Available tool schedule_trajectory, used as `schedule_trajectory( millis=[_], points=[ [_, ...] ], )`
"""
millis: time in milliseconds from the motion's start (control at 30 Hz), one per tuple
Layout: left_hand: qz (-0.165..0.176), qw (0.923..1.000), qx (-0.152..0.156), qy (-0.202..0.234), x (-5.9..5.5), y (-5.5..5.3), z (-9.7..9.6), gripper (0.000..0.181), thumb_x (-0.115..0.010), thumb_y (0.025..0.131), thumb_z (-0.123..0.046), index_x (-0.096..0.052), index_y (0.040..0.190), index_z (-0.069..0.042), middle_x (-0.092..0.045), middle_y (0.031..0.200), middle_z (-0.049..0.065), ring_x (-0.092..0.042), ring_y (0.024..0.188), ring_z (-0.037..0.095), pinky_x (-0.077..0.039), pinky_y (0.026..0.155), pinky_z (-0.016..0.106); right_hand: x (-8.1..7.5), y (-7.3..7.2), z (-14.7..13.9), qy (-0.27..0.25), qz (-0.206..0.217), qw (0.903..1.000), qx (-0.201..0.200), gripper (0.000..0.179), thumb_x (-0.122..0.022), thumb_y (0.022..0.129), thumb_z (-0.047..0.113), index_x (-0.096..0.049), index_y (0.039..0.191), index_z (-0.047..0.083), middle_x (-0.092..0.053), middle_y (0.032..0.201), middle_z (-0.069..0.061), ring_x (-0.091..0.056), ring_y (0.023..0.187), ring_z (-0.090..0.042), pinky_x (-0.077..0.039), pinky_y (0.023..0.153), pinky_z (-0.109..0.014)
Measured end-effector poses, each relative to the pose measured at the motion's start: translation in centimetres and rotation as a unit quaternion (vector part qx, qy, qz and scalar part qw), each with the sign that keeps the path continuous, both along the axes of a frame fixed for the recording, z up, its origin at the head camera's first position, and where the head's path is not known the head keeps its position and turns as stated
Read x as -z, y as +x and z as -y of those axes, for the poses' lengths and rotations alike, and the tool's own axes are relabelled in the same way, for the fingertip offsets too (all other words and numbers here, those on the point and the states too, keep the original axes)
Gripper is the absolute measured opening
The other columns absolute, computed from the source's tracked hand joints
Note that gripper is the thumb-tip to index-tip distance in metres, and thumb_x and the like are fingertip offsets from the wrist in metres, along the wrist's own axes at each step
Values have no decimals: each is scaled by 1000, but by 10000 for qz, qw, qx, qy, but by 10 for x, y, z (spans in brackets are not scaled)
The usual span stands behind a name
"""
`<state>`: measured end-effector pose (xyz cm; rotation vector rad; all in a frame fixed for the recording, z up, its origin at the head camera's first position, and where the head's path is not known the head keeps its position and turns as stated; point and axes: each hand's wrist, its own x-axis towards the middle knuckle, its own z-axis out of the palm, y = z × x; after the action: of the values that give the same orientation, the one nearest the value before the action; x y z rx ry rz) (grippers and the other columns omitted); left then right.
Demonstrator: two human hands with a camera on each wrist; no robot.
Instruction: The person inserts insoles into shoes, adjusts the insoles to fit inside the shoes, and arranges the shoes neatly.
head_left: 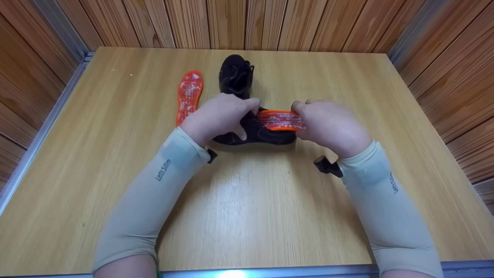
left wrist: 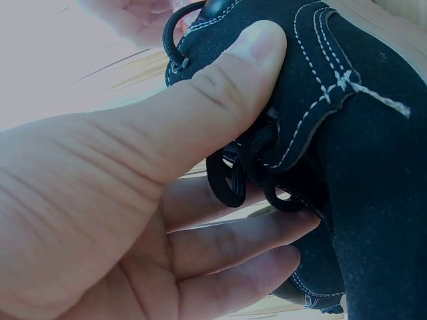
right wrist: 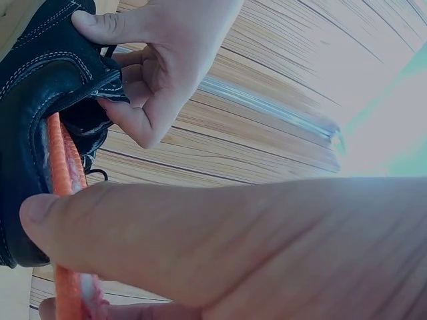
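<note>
A black shoe [head_left: 266, 135] with white stitching lies across the table, its heel to the right. My left hand [head_left: 224, 116] grips it around the laces and upper; in the left wrist view the thumb [left wrist: 247, 63] presses on the dark upper, with the fingers curled by the laces. An orange-rimmed insole [head_left: 279, 120] with a red and white mottled face sticks out of the shoe's opening. Its outer end is pinched by my right hand [head_left: 334, 123]. The insole's front part is hidden inside the shoe.
Behind the held shoe stands a second black shoe [head_left: 235, 75]. Another orange insole [head_left: 190, 92] lies to its left, partly behind the left hand. The wooden table [head_left: 231, 216] is bordered by plank walls [head_left: 266, 23] at the back and sides.
</note>
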<state>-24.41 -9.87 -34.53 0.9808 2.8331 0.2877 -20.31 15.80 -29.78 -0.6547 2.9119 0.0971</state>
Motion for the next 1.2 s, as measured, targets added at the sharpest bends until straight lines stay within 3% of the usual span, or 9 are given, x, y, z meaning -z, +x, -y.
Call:
schedule_trajectory(
  millis=[400, 933, 1200],
  points=[
    [-105, 9999, 15, -18, 1, 0, -1, 59, -98, 82, -28, -59, 126, -23, -78, 118, 7, -70, 98, 27, -61, 95, 51, 3, -1, 2, -31, -118, 9999, 16, 51, -85, 93, 23, -64, 137, 8, -74, 116, -17, -74, 98, -37, -60, 77, -60],
    [29, 9999, -92, -83, -1, 1, -1, 58, -97, 83, -28, -58, 127, -25, -78, 122, 7, -70, 100, 28, -60, 98, 51, 2, -1, -1, -81, -41, 10000, 19, 60, -87, 91, 20, -63, 145, 8, -73, 123, -20, -72, 105, -38, -60, 87, -59],
    [51, 9999, -87, -54, -1, 1, -1, 57, -97, 84, -27, -58, 127, -25, -78, 123, 7, -70, 103, 28, -60, 100, 51, -1, -1, -2, -54, -76, 9999, 81, 59, -87, 90, 16, -64, 144, 8, -73, 122, -20, -72, 101, -38, -61, 82, -57]
  ],
)
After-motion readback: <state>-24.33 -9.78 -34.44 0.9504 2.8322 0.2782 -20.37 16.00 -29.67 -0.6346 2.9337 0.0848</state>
